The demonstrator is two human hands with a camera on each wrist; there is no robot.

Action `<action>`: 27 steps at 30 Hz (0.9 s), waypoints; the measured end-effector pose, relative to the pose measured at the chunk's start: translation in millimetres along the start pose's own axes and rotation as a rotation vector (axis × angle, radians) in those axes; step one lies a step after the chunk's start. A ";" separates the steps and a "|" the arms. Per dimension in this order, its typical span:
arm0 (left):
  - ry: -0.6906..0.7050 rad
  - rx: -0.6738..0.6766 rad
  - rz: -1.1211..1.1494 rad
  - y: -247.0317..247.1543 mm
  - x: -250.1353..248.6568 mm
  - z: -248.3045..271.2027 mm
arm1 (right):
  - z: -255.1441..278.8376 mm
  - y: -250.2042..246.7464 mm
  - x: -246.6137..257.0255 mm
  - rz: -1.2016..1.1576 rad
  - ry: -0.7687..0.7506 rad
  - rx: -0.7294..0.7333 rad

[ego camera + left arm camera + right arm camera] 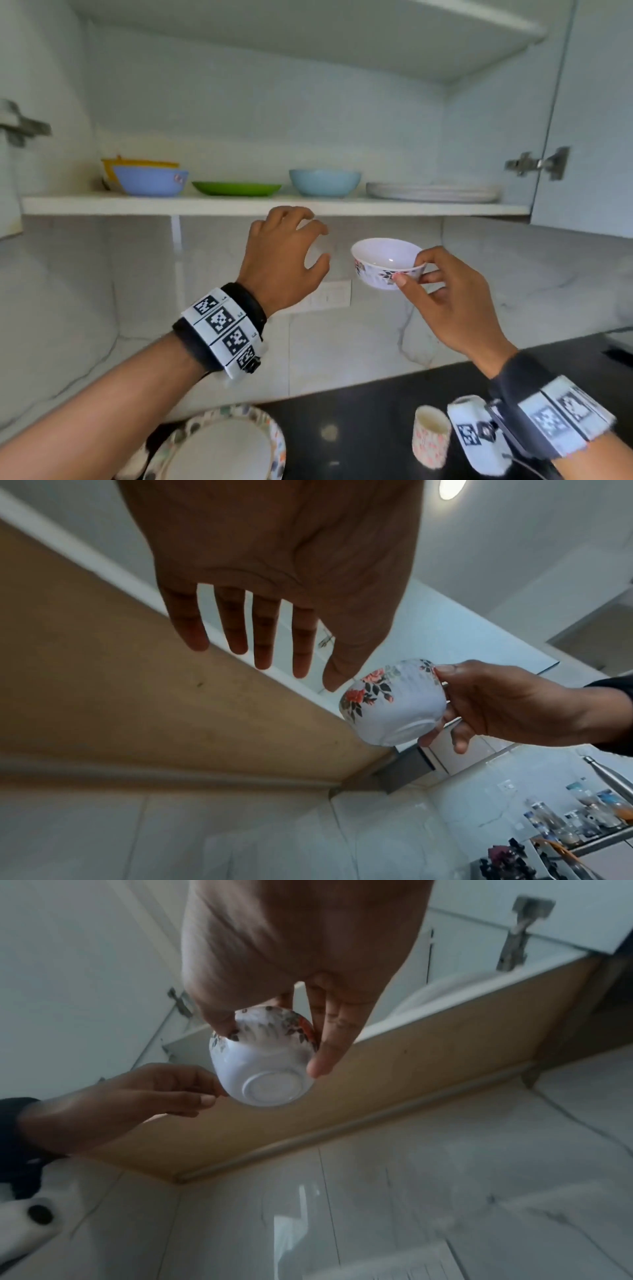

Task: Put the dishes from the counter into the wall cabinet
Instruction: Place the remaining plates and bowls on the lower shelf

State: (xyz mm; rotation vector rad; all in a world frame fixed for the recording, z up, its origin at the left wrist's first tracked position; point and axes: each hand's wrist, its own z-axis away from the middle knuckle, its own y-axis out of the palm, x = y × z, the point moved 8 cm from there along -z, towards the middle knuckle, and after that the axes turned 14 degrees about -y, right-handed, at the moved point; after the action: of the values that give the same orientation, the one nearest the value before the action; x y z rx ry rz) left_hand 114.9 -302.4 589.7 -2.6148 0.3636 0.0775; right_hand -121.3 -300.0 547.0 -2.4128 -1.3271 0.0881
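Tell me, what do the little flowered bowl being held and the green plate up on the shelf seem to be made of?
The flowered bowl, pinched by the right hand, looks like glazed ceramic or melamine: glossy white, printed roses, a moulded foot ring underneath. The pictures cannot settle which. The green plate on the cabinet shelf looks like plastic or melamine: one even bright colour, thin rim, soft sheen.

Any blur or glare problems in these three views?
Head: sharp at the shelf, blurred low at the cup. Left wrist: hand backlit and dark, ceiling lamp blown out. Right wrist: dim, soft, glare streak on wall tiles; bowl readable.
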 end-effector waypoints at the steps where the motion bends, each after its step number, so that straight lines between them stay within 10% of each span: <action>1: 0.017 -0.029 -0.003 -4.9 -6.4 -12.2 | -10.3 -10.4 2.6 -0.003 -0.020 -0.030; 10: -0.102 0.000 -0.211 14.1 29.7 -95.0 | -111.5 -28.8 -21.7 -0.121 0.016 -0.205; 27: -0.022 -0.116 -0.326 23.3 38.8 -81.1 | -156.3 63.9 -81.6 0.435 0.099 -0.024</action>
State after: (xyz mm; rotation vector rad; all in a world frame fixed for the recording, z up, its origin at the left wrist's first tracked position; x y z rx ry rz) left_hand 145.0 -370.5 645.2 -2.7488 -0.0798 0.0176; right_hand -78.3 -444.9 658.0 -2.6475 -0.7469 0.0678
